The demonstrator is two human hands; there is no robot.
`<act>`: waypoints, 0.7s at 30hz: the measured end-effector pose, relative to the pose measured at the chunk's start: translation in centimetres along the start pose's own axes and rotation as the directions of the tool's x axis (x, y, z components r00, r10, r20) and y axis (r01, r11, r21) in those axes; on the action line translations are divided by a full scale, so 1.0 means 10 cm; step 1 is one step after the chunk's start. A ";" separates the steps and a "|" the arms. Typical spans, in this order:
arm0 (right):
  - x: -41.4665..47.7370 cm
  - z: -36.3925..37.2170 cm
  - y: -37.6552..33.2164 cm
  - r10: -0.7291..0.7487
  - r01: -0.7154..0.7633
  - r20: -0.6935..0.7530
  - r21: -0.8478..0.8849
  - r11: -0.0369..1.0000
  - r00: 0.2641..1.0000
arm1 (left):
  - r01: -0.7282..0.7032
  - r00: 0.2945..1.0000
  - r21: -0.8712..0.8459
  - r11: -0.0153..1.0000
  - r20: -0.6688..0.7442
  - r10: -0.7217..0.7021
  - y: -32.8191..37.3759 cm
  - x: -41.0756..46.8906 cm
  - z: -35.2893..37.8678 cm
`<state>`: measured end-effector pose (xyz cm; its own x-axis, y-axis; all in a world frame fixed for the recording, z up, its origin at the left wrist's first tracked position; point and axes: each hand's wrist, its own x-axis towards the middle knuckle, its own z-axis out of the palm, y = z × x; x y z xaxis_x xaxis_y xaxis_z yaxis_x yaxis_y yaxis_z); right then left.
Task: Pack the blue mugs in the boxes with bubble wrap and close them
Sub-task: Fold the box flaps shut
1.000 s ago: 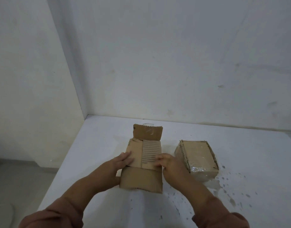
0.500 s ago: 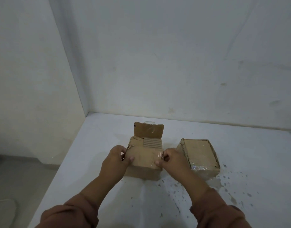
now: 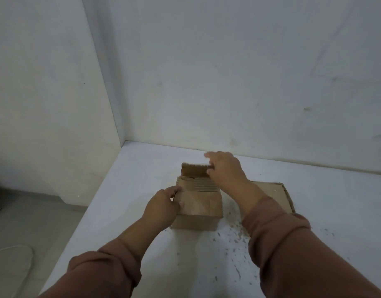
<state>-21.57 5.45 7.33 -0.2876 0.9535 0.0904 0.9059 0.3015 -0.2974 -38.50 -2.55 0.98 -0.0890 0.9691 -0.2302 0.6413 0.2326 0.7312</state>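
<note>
Closing the open box is the step you appear to be in. Your left hand (image 3: 163, 205) grips the upper left edge of that open box (image 3: 199, 204), fingers curled at the side and the thumb laid across the folded-down near flap, pinning it flat. The box sits on the white table (image 3: 129, 203), near its back left corner. Behind the folded flaps, the far flap (image 3: 192, 171) stands upright, the last one not yet down. Your right hand (image 3: 226, 168) is at that flap's right end, touching it, but it is blurred, so I cannot tell whether the fingers pinch the cardboard or only push against it. To the right, partly hidden by your right forearm, the second box (image 3: 277, 193) lies with its top already flat, which looks closed. No blue mug or bubble wrap shows; they are presumably inside the boxes. Your next move calls for bringing the far flap forward and down over the others while the left hand steadies the box, so that it does not slide.
</note>
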 end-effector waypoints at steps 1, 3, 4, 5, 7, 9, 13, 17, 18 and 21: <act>-0.02 0.02 0.00 -0.041 0.041 0.014 -0.052 0.998 0.999 | 0.002 1.000 -0.027 1.000 -0.007 -0.002 0.00 -0.01 0.02; -0.10 0.09 0.04 -0.129 0.133 0.045 -0.116 0.984 0.991 | -0.001 1.000 -0.060 0.998 -0.023 -0.001 -0.01 -0.03 0.04; -0.16 0.12 0.07 -0.169 0.177 0.063 -0.150 0.973 0.984 | -0.002 1.000 -0.069 0.998 -0.027 0.000 -0.02 -0.03 0.04; -0.22 0.16 0.10 -0.206 0.216 0.071 -0.185 0.959 0.976 | -0.006 1.000 -0.073 0.997 -0.027 0.004 -0.02 -0.03 0.05; -0.36 0.26 0.13 -0.257 0.272 0.091 -0.254 0.928 0.962 | -0.018 1.000 -0.080 0.997 -0.022 0.016 -0.03 -0.03 0.05; -0.46 0.38 0.19 -0.306 0.313 0.066 -0.260 0.913 0.950 | -0.028 0.999 -0.064 0.998 -0.018 0.027 -0.04 -0.02 0.06; -0.55 0.45 0.20 -0.385 0.383 0.056 -0.301 0.873 0.921 | -0.031 0.999 -0.044 0.999 -0.011 0.031 -0.04 0.02 0.06; -0.62 0.41 0.09 -0.344 0.372 0.143 -0.336 0.865 0.928 | -0.132 0.990 0.152 0.979 0.059 0.125 -0.02 0.01 0.05; -0.66 0.43 0.07 -0.335 0.360 0.131 -0.356 0.862 0.933 | -0.167 0.985 0.235 0.958 0.076 0.153 -0.01 0.00 0.05; -0.76 0.57 0.03 -0.302 0.321 0.107 -0.327 0.889 0.947 | -0.240 0.970 0.350 0.905 0.117 0.212 -0.01 -0.04 0.06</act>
<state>-20.86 -1.76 1.09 -0.5797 0.8115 0.0737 0.8146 0.5751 0.0751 -38.10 -3.01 0.64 0.1384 0.9799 -0.1437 0.8689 -0.0505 0.4924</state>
